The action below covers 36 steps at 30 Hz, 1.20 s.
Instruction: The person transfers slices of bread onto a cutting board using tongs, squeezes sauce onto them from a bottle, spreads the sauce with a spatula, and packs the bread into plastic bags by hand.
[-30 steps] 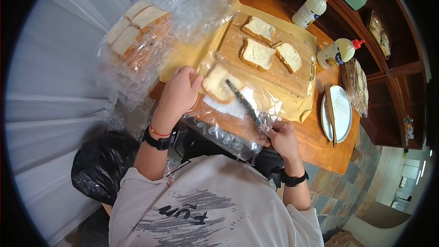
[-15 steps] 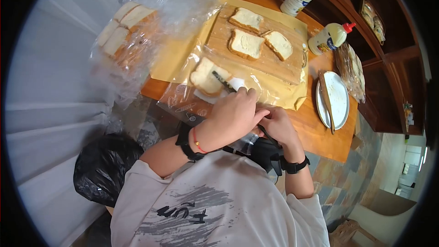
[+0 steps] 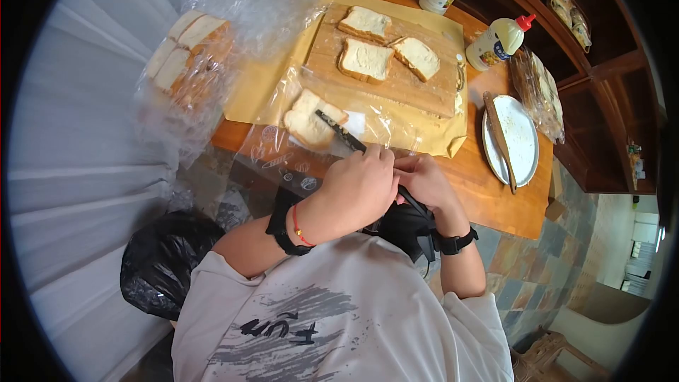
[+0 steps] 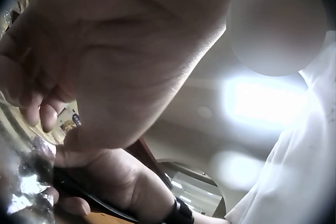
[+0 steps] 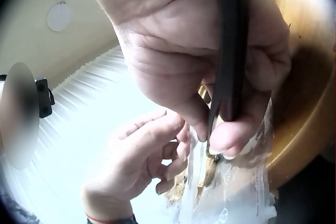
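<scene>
My right hand (image 3: 428, 180) grips a long black utensil (image 3: 343, 131), its speckled, food-smeared end pointing away to the left. That end overlaps a bread slice (image 3: 304, 124) lying at the near edge of the table with clear printed plastic bag (image 3: 265, 152) around it. My left hand (image 3: 361, 184) is close against the right, fingers curled, pinching the bag's edge; its thumb and index tips are partly hidden. In the right wrist view the utensil's handle (image 5: 231, 45) runs along the palm, and the left hand's fingers (image 5: 173, 166) are right at the film.
Several spread bread slices (image 3: 366, 60) lie on a wooden board (image 3: 417, 102) over yellow paper (image 3: 247, 95). A bagged loaf (image 3: 184, 49) is at left. Two red-capped bottles (image 3: 498, 42), a white plate (image 3: 523, 134) with a wooden spatula (image 3: 501, 138) and another wrapped loaf (image 3: 541, 88) stand right.
My left hand has moved from the bag's left side across to the right hand. The right hand keeps its grip on the utensil, and the head view has shifted a little.
</scene>
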Available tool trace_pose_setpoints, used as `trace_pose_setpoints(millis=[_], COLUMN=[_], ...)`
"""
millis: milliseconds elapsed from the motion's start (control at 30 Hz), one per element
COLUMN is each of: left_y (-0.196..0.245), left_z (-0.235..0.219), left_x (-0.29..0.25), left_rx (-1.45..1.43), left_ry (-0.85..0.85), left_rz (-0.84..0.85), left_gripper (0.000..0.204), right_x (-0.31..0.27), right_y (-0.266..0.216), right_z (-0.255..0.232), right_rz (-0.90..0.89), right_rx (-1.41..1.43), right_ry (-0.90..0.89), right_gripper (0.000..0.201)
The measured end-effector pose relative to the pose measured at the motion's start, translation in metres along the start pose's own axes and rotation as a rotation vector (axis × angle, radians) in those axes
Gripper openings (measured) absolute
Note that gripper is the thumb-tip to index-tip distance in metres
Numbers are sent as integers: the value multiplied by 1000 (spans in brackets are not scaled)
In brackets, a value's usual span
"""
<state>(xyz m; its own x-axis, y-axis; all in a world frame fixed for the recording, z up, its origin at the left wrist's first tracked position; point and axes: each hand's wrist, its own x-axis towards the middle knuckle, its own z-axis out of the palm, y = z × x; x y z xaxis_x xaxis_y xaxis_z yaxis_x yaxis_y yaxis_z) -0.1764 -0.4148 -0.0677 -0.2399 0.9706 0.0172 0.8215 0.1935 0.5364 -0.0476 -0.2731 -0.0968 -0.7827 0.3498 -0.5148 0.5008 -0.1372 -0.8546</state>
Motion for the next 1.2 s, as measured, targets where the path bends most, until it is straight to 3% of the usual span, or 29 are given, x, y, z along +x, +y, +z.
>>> trace_pose_setpoints(millis=[67,100,267,400,533,700,800,900,1067,1133,1167,1200], left_y=[-2,1,8,4,10,20,21,20,20,14,11,4], left_z=[0,5,15,14,-4,-18,-29,-32,-26,-43,-57,-69], left_x=[-15,-19,-22,-24,-29,-34,-32,-32,-35,-39,-41,-38], left_rx=[107,109,285,343,257,188,210,112,33,-12,-59,-77], left_ry=[10,10,48,80,145,205,201,200,235,218,199,260], left_rz=[154,152,-67,-95,-33,-18,-93,-118,87,129,171,59], left_gripper=[37,37,33,26,20,20,20,20,19,19,20,25], right_x=[1,1,0,-1,5,10,0,-4,14,14,10,7], right_y=[3,3,-1,-7,3,17,16,15,28,25,20,19], right_z=[3,5,16,21,30,35,31,29,29,30,29,27], right_rz=[2,6,-30,-60,-115,-375,-337,-372,-491,-520,-438,-356], right_rx=[46,92,141,142,197,236,311,262,134,112,152,193], right_ry=[21,47,83,87,98,94,-57,-92,-40,-27,-39,-50], right_gripper=[21,21,23,24,23,18,16,16,16,16,15,15])
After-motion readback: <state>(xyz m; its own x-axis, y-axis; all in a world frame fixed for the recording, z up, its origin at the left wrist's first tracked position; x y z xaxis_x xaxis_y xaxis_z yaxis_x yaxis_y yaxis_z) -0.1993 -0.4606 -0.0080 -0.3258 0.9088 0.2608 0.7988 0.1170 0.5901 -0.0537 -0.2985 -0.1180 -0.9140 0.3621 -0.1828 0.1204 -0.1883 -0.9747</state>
